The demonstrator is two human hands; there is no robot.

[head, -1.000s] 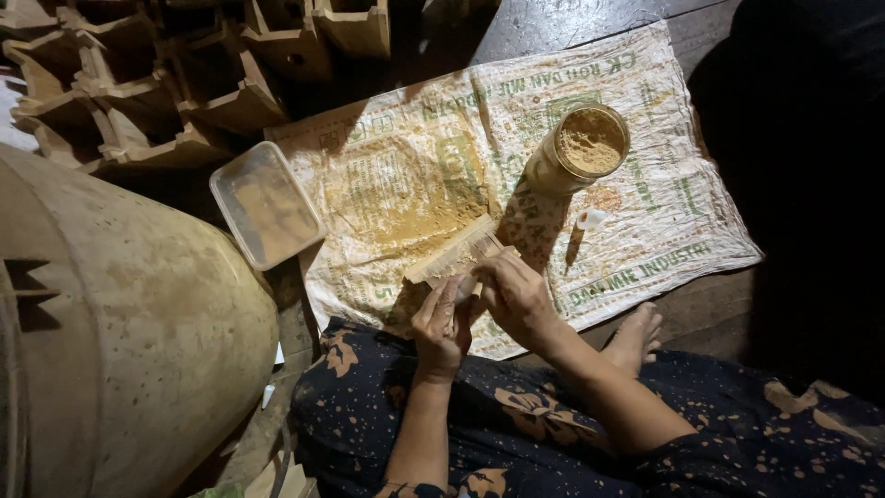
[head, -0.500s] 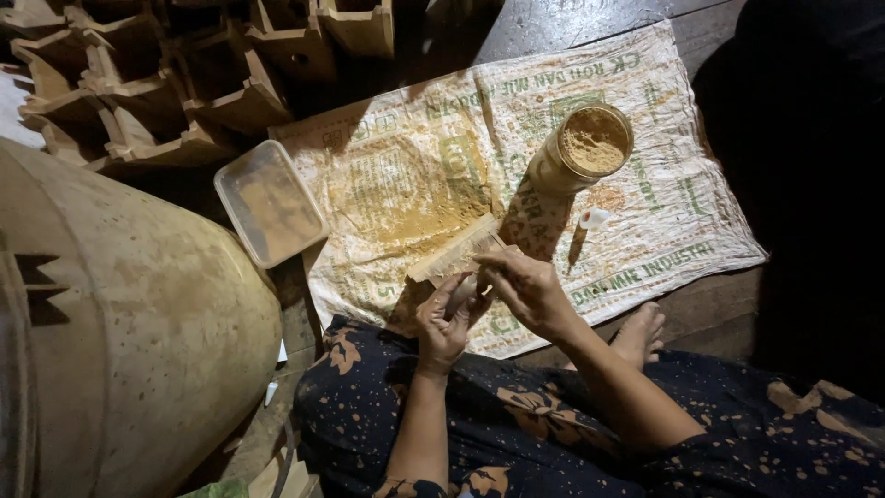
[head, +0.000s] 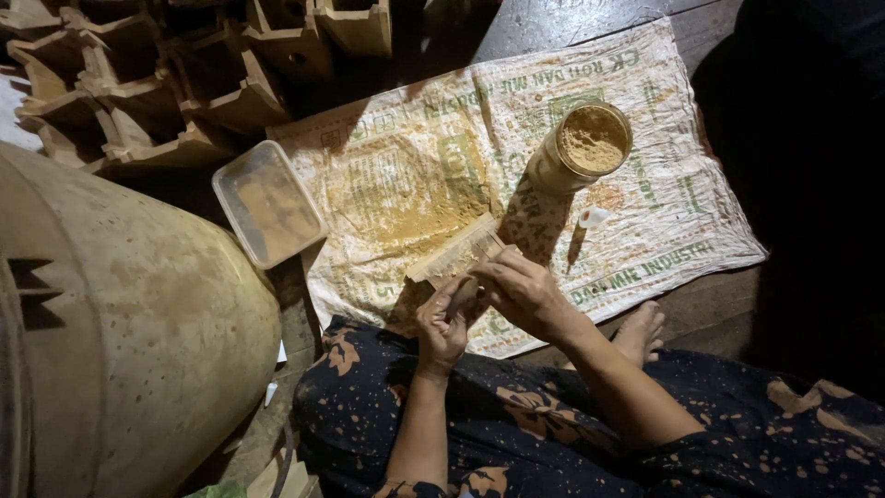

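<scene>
- A big pale rounded drum (head: 120,323) fills the view at nine o'clock.
- A printed woven sack (head: 645,212) lies flat on the floor, dusted with yellow powder.
- Wooden moulds (head: 184,83) are stacked at eleven o'clock.
- A clear plastic tub (head: 267,203) sits at the sack's nine-o'clock edge.
- A jar of powder (head: 583,146) stands at one o'clock from the hands.
- The right hand (head: 525,293) is closed on a flat wooden comb-like piece (head: 456,249).
- The left hand (head: 442,327), fingers curled, grips that piece from below.
</scene>
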